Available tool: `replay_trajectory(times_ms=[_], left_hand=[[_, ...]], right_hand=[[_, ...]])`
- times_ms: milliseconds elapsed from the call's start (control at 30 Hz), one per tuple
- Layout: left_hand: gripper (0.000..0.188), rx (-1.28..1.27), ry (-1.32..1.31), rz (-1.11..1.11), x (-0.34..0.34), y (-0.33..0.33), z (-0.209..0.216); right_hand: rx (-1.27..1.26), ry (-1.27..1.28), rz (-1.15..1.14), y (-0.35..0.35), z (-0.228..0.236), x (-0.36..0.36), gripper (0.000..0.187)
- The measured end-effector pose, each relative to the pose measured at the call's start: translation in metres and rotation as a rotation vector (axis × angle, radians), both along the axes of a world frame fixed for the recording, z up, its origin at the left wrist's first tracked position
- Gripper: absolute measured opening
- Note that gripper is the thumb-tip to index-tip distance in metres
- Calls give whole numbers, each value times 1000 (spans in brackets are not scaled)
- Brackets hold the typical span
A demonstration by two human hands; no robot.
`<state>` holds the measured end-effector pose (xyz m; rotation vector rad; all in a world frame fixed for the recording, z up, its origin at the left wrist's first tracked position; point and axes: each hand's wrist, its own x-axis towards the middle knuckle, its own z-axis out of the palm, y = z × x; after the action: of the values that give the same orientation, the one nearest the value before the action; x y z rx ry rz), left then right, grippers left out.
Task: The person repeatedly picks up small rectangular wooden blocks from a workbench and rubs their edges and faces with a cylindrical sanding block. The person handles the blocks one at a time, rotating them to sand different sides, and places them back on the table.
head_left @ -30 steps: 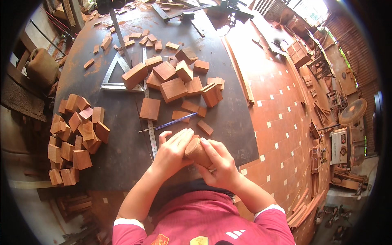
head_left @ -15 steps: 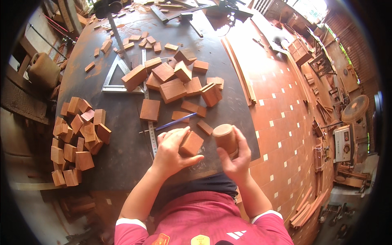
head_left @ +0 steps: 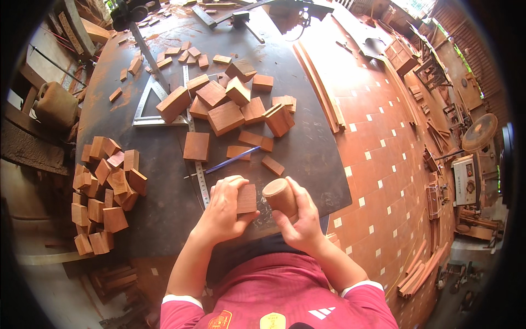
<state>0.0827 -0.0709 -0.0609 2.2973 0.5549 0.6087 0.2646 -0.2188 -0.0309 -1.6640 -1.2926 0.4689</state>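
Observation:
My left hand (head_left: pixel 220 209) grips a small reddish-brown wooden block (head_left: pixel 246 199) between thumb and fingers, just above the near edge of the dark table. Wrapped round a wooden cylinder (head_left: pixel 280 197) is my right hand (head_left: pixel 302 223); the cylinder tilts toward the block, with a short gap between the two. Beyond my hands a blue pen (head_left: pixel 233 159) lies across a small wood piece. A steel ruler (head_left: pixel 201 183) runs away from my left hand, partly under a squarish block (head_left: pixel 196 146). Further off is a loose heap of wooden blocks (head_left: pixel 226 119).
A second cluster of blocks (head_left: pixel 115 220) stands at the table's left edge. A metal triangle (head_left: pixel 143 104) lies by the heap, near an upright metal bar (head_left: pixel 143 46). Long wooden strips (head_left: pixel 320 88) lie along the right edge, above a tiled floor (head_left: pixel 378 181).
My right hand has moved left with the cylinder, bringing it closer to the block. The block has turned in my left hand and moved slightly left. The view has shifted a little.

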Motion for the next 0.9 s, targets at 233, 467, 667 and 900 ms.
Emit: replay_trajectory(times_ms=[233, 467, 667, 900], left_hand=[[75, 34, -11, -30, 3, 2, 0], [77, 8, 13, -25, 3, 0, 0], [79, 7, 1, -22, 5, 2, 1], [78, -11, 22, -19, 6, 1, 3]], right_hand=[[68, -99, 92, 15, -6, -13, 84], [67, -117, 148, 2, 1, -18, 86], [38, -151, 51, 38, -1, -9, 85], [52, -181, 138, 2, 6, -21, 93]])
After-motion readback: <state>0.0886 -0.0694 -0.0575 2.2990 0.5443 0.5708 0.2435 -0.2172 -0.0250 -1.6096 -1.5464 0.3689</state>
